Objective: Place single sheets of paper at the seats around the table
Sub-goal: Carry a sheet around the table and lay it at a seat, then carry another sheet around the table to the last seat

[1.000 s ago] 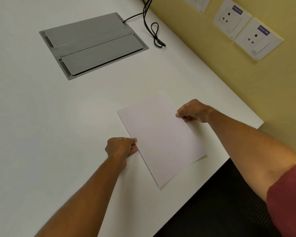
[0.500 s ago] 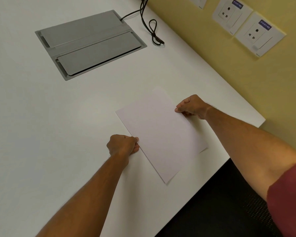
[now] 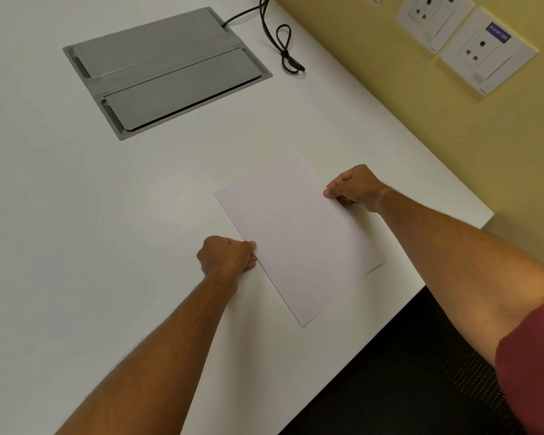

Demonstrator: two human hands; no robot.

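Head view, from the left: a grey hatch (image 3: 167, 73) is sunk into the white table (image 3: 60, 215), a black cable (image 3: 283, 42) looped beside it. The left hand (image 3: 226, 257) is curled, its thumb and fingers nipped on the left long edge of the sheet of paper (image 3: 296, 240); the right hand (image 3: 355, 188) pinches the opposite edge likewise. Over the last second the sheet has crept slightly further onto the table and turned a little, and its near right corner now seems lifted, a thin shadow beneath it. The placing at this seat looks nearly finished, awaiting release. Wall sockets (image 3: 481, 51) sit far right.
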